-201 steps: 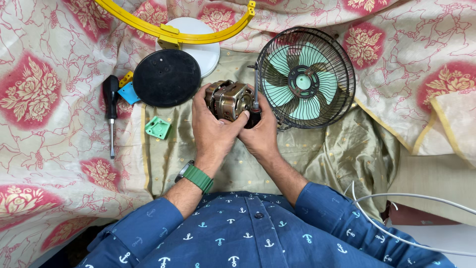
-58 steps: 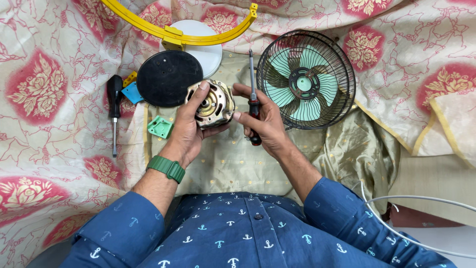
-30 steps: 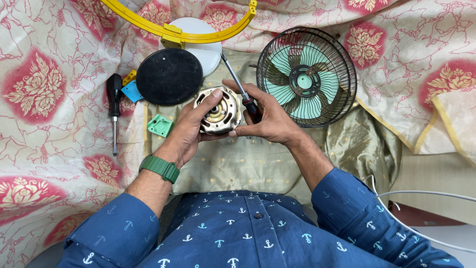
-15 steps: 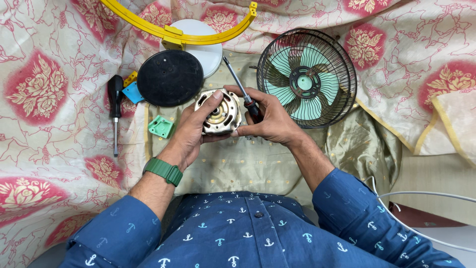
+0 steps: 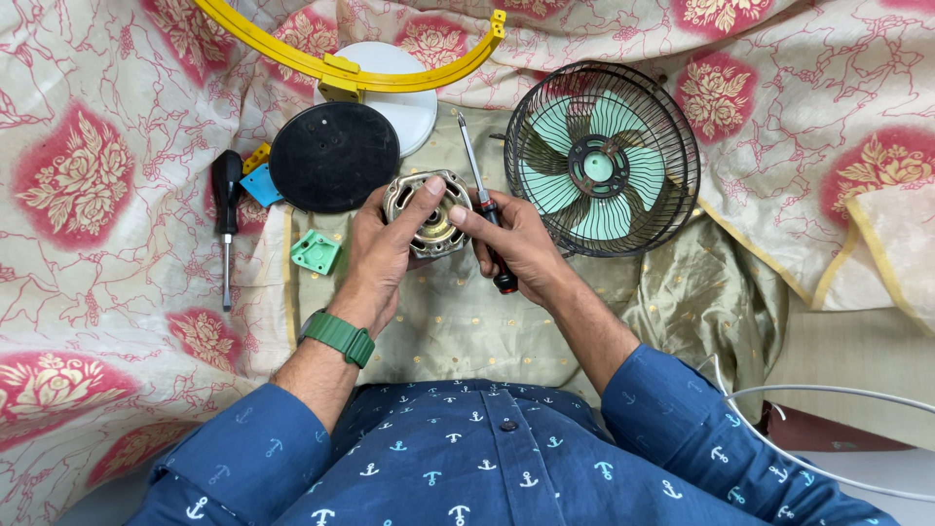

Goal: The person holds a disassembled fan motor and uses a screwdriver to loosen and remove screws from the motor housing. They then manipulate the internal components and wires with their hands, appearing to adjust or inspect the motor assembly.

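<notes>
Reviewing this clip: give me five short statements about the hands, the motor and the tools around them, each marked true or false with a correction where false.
1. The left hand holds the fan motor. True.
2. The right hand is empty. False: it holds a screwdriver, shaft pointing away from the person.
3. A second screwdriver with a black handle lies on the cloth to the left, untouched. True.
4. The caged fan lies to the left of the motor. False: it lies to the right.
5. The black round disc lies beyond the left hand, partly over a white round base. True.
</notes>
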